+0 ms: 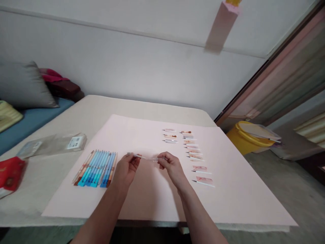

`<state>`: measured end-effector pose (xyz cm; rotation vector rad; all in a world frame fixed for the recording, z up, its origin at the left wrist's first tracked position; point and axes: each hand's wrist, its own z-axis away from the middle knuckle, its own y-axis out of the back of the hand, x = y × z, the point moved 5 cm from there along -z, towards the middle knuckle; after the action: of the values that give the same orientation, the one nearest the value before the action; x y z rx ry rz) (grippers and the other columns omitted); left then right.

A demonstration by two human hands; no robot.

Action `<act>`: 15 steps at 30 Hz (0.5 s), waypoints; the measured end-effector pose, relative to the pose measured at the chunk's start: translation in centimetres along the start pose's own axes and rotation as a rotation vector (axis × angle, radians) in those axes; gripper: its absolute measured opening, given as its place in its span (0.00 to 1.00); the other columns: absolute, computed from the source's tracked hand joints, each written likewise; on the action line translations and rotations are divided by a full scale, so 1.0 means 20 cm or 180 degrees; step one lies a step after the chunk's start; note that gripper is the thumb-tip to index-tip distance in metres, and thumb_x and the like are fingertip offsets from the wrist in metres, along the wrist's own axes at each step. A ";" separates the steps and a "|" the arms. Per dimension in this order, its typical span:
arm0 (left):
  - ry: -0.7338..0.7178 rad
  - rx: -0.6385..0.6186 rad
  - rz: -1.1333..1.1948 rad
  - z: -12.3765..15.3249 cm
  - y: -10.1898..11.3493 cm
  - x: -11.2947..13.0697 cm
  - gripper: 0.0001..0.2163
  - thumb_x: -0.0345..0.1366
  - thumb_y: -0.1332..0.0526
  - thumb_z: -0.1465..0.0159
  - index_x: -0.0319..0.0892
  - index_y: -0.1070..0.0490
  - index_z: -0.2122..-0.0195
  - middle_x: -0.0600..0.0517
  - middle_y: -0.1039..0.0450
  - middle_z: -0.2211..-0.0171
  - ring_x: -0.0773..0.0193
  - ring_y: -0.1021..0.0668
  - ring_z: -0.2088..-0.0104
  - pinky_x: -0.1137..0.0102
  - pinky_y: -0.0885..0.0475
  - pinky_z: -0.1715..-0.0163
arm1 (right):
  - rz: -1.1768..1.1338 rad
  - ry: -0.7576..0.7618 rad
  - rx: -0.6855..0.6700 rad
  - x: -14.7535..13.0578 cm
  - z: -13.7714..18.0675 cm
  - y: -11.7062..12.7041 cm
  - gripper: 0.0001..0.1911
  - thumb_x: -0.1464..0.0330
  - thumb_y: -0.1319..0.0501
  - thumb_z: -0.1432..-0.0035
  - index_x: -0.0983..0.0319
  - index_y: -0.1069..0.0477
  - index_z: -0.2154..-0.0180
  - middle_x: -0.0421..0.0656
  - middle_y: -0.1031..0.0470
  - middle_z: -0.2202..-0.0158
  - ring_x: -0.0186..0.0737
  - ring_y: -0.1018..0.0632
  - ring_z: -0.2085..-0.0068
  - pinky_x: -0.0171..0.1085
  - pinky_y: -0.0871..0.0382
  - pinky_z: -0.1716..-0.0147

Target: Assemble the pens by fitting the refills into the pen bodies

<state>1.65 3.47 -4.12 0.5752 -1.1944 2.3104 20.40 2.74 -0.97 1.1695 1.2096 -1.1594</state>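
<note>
My left hand (128, 169) and my right hand (170, 165) are raised just above a pale pink sheet (152, 196) on the table. Both pinch the ends of one thin pen part (146, 157), a slim pale refill or barrel stretched between them. A row of blue and tan pens (96, 163) lies side by side to the left of my left hand. To the right of my right hand lie two columns of small pen pieces (193, 149), caps and refills with orange and pink parts.
A clear plastic package (54, 144) lies at the table's left. A red packet (10, 174) sits at the left edge. Cushions (25, 84) rest on a blue mattress behind. A yellow bucket (243, 139) stands on the floor at the right.
</note>
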 end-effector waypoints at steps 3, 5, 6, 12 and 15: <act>-0.0035 -0.0002 0.0016 0.01 0.00 -0.01 0.06 0.22 0.42 0.42 0.36 0.34 0.74 0.48 0.27 0.76 0.68 0.23 0.75 0.77 0.25 0.74 | -0.0133 -0.0025 0.0186 -0.01 0.03 -0.02 0.05 0.67 0.40 0.49 0.61 0.29 0.68 0.35 0.32 0.80 0.31 0.32 0.77 0.32 0.39 0.74; -0.0058 -0.0041 -0.0004 0.01 0.00 -0.01 0.05 0.22 0.42 0.42 0.36 0.34 0.73 0.48 0.27 0.76 0.68 0.23 0.74 0.77 0.25 0.74 | -0.0151 -0.0022 0.0264 -0.01 0.04 -0.02 0.05 0.67 0.40 0.49 0.61 0.29 0.68 0.35 0.32 0.81 0.31 0.32 0.77 0.32 0.39 0.74; -0.0067 -0.0064 -0.0019 0.01 0.00 -0.01 0.05 0.22 0.42 0.42 0.36 0.34 0.73 0.49 0.27 0.76 0.68 0.23 0.74 0.76 0.25 0.73 | -0.0141 -0.0018 0.0279 -0.01 0.04 -0.02 0.05 0.67 0.40 0.49 0.61 0.29 0.68 0.35 0.32 0.81 0.31 0.32 0.77 0.32 0.40 0.75; -0.0255 -0.0101 -0.0131 0.01 0.00 -0.01 0.05 0.23 0.42 0.42 0.38 0.34 0.73 0.49 0.27 0.76 0.69 0.23 0.74 0.75 0.25 0.72 | -0.0037 0.0066 0.0336 0.02 0.04 -0.04 0.05 0.67 0.40 0.49 0.61 0.29 0.69 0.36 0.31 0.79 0.31 0.31 0.77 0.32 0.39 0.76; -0.0358 -0.0138 -0.0304 0.02 0.00 -0.01 0.04 0.25 0.40 0.42 0.39 0.35 0.72 0.49 0.26 0.74 0.68 0.23 0.72 0.74 0.26 0.71 | 0.0196 0.0178 0.0458 0.04 0.06 -0.07 0.05 0.66 0.40 0.48 0.61 0.29 0.68 0.36 0.31 0.79 0.32 0.30 0.76 0.32 0.37 0.75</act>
<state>1.96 3.19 -4.03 0.7388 -1.2372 2.1922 19.16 1.40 -1.81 1.3459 1.1387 -1.1898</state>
